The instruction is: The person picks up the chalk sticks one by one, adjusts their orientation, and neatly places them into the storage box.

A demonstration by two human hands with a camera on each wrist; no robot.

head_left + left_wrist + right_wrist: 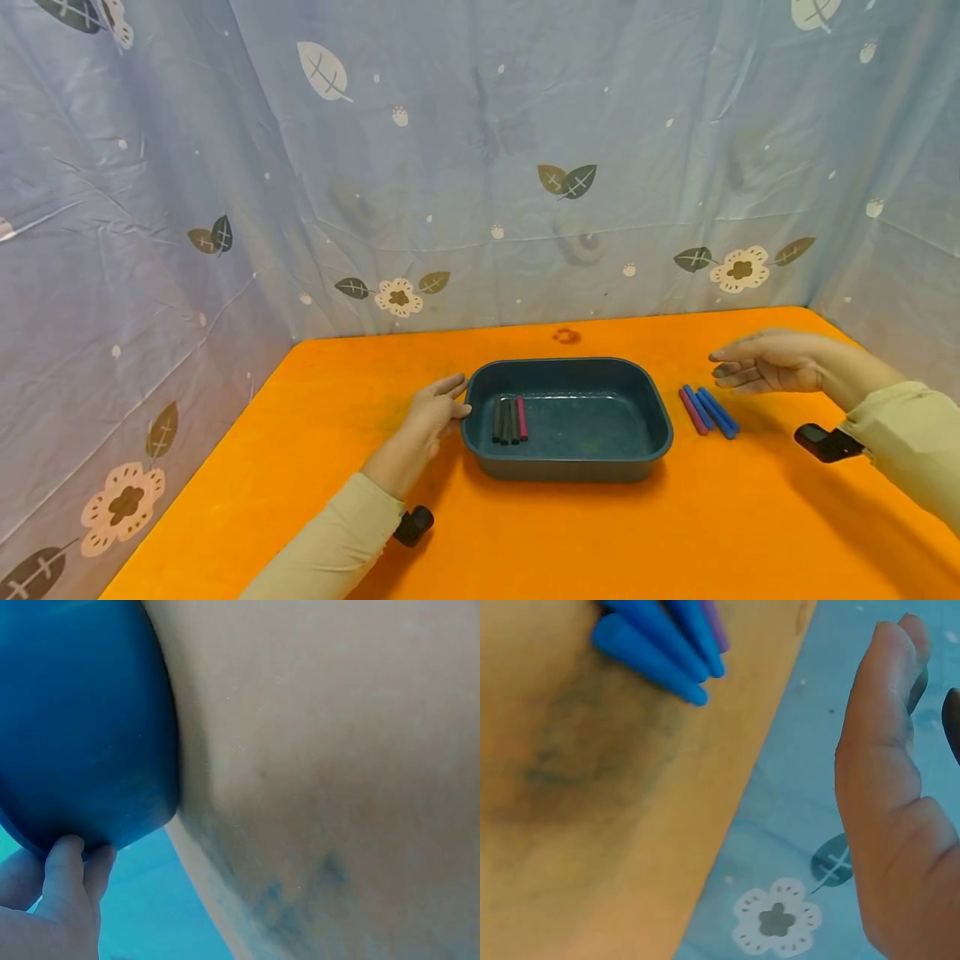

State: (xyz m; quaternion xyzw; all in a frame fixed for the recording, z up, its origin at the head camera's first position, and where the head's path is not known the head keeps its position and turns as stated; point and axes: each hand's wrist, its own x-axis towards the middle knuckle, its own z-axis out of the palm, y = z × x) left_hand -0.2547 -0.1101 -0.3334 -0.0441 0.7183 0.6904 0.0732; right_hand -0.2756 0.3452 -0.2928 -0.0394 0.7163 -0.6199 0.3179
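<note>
A dark blue-green rectangular tray (pixel 567 471) stands on the table. At its left end my left hand (pixel 431 412) pinches the rim, thumb at the edge and fingers against the outer wall in the left wrist view. Black sticks (pixel 505 421) and a pink stick (pixel 522 418) lie side by side inside, at the left. Right of the tray, several blue sticks (pixel 717 412) lie beside a dark pink stick (pixel 693 412); whether these are crayons or pens I cannot tell. Above and behind them hovers my right hand (pixel 772 362), fingers extended, holding nothing.
The orange table (pixel 300 500) is backed by a light blue curtain (pixel 480 208) with leaf and flower prints, which also hangs at both sides. A dark ring-shaped stain (pixel 567 336) marks the table near its back edge.
</note>
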